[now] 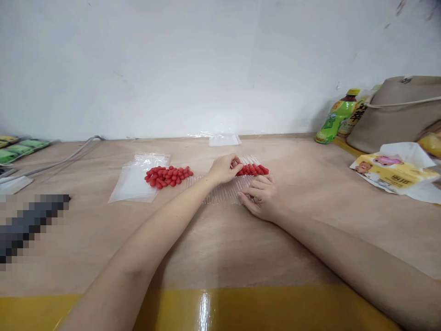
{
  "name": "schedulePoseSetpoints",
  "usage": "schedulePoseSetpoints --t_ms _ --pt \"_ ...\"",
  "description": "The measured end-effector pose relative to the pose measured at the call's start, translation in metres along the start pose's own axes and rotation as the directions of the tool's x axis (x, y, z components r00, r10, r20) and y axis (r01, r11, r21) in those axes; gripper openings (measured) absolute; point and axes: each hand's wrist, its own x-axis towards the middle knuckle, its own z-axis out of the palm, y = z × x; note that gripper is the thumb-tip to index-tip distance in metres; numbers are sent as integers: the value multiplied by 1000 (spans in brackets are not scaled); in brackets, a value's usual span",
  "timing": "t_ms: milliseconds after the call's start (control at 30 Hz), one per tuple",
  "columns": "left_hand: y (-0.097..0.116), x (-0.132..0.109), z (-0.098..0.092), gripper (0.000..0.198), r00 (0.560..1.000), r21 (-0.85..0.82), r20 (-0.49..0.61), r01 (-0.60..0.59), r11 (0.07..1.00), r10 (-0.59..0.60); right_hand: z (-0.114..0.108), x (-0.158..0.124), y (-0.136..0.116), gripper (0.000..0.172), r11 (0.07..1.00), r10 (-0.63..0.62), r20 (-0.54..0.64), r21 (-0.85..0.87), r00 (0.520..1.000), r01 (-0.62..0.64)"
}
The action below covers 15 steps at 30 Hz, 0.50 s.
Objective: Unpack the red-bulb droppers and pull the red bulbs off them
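Observation:
Slim clear tubes (222, 195) lie side by side in a sheet-like row on the table, in the middle of the head view. Across them runs a line of small red rubber bulbs (253, 169), which look fitted on the tubes. My left hand (225, 168) is at the left end of this line, its fingertips pinched on a red bulb. Close to the right end, my right hand (263, 197) rests at the tubes with fingers loosely curved and thumb apart; I see nothing held in it. A loose heap of red bulbs (167, 176) lies left of my left forearm.
Clear zip bags (132, 184) lie under and beside the heap, with another bag (223, 139) by the wall. At right are a tissue pack (392, 168), a green drink bottle (336, 119) and a beige bag (396, 115). A grey cable (76, 154) runs at left.

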Motion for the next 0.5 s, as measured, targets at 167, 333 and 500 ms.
schedulePoseSetpoints --t_ms 167,333,500 --pt "0 -17 1 16 929 -124 -297 194 973 -223 -2 1 -1 19 1000 9 -14 -9 1000 -9" --pt "-12 -66 -25 20 938 -126 -330 68 990 -106 -3 2 0 15 993 116 -113 32 987 -113" --pt "-22 -120 -56 16 961 149 -185 -180 972 207 -3 4 -1 46 993 83 -100 98 992 -73"
